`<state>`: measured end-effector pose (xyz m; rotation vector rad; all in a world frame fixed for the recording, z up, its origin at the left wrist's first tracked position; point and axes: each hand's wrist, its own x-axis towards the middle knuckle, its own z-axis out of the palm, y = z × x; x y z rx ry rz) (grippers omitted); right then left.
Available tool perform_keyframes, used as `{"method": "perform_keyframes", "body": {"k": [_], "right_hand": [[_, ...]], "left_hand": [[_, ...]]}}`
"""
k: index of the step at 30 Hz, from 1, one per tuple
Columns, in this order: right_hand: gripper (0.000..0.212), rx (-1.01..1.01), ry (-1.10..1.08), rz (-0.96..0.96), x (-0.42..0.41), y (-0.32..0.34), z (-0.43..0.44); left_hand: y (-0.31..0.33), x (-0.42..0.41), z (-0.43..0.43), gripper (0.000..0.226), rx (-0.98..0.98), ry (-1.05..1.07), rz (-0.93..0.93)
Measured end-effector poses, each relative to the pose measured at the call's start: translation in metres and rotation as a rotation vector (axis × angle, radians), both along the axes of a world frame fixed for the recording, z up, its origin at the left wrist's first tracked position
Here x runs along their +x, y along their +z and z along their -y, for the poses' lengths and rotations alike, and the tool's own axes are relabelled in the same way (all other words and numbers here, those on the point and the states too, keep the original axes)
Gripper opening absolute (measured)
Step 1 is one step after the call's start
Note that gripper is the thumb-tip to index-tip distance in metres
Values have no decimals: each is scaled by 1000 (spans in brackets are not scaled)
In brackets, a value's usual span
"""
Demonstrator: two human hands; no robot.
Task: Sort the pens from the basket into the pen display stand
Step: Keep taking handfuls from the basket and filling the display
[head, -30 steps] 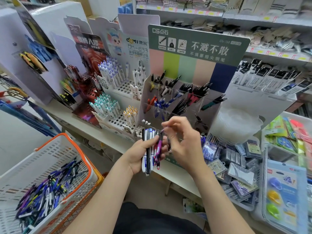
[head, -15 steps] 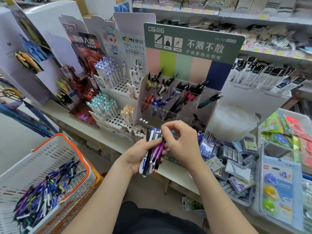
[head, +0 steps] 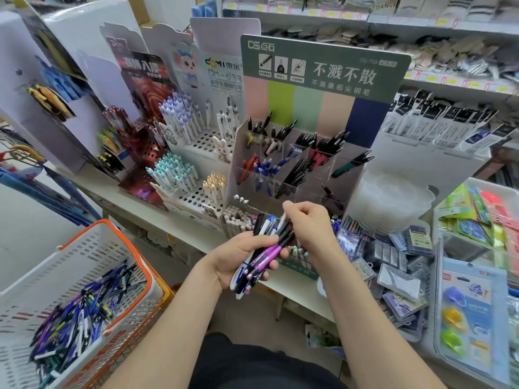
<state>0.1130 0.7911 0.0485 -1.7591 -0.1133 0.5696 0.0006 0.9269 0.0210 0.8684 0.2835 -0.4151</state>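
Note:
My left hand (head: 238, 258) grips a bundle of pens (head: 264, 254), purple, black, white and blue, in front of the shelf. My right hand (head: 311, 224) is over the bundle's top end, its thumb and fingers pinching the tip of a white pen (head: 281, 220) that sticks up from the bundle. Behind them stands the pen display stand (head: 303, 153) with a green header and clear compartments holding black, blue and red pens. The white basket (head: 84, 265) with an orange rim sits at lower left, with several pens (head: 81, 315) piled inside.
Other pen racks (head: 185, 169) with white pens stand left of the stand. A stack of clear lids (head: 390, 203) and packets of refills (head: 393, 265) crowd the shelf to the right. The shelf edge (head: 157, 214) runs diagonally above the basket.
My right hand has moved from among the pens up to the bundle's top and now pinches a white pen's tip. My left hand has kept its grip on the bundle.

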Motion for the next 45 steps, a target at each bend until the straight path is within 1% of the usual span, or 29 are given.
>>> {"method": "perform_keyframes", "body": {"k": [3,6,7,8,10,12,14,16,19,21,23,25,27,29,31,32,34,35,36,37,40,41,43,45], "right_hand": [[32,33,-138,133,2,0,-2],[24,188,-294,177,4,5,1],[22,233,-346,206,5,7,2],[20,263,-385,261,6,9,4],[18,306,-429,424,6,10,9],[17,318,-423,633,3,10,14],[16,307,-323,845,-5,8,19],[13,263,-127,1008,-16,3,23],[15,200,185,1110,-33,-5,21],[19,197,308,1132,-39,-9,18],[19,213,372,1109,-41,-15,16],[16,207,422,1095,-42,-19,17],[16,179,467,1113,-43,-23,17],[17,146,471,1146,-43,-23,17],[13,150,389,1133,-41,-21,15],[11,158,313,1096,-39,-19,13],[13,101,143,960,-32,-15,7],[16,37,93,865,-26,-13,4],[17,-31,95,759,-20,-11,2],[19,-107,140,655,-14,-9,0],[18,-281,375,400,0,-1,4],[18,-299,442,329,2,2,7],[17,-266,536,190,7,2,11],[15,-199,557,112,10,-1,14]], "left_hand": [[-2,-1,0,36,24,-31,24],[-6,-2,-1,51,65,-52,31],[-6,-3,-1,58,78,-52,33],[-6,-4,-1,59,73,-45,37],[-8,-4,-2,48,37,-11,39],[-7,-2,-1,39,25,43,25],[-7,3,0,38,-1,93,-13],[-4,8,3,35,-42,149,-54],[-2,16,5,26,-52,254,-92],[-4,20,4,28,-128,296,-70],[-5,22,2,42,-189,307,-81],[-5,23,1,53,-218,336,-139],[-9,23,-2,56,-190,396,-179],[-10,20,-5,62,-140,401,-148],[-10,18,-5,57,-25,373,-70],[-7,16,-3,47,51,366,-60],[-1,13,4,26,187,306,-56],[3,12,8,22,219,260,-48],[6,10,11,20,238,223,-48],[9,9,12,18,248,193,-50],[9,5,12,13,308,121,-43],[10,3,11,11,337,100,-43],[8,0,9,8,370,79,-45],[9,-1,7,15,364,58,-51]]}}
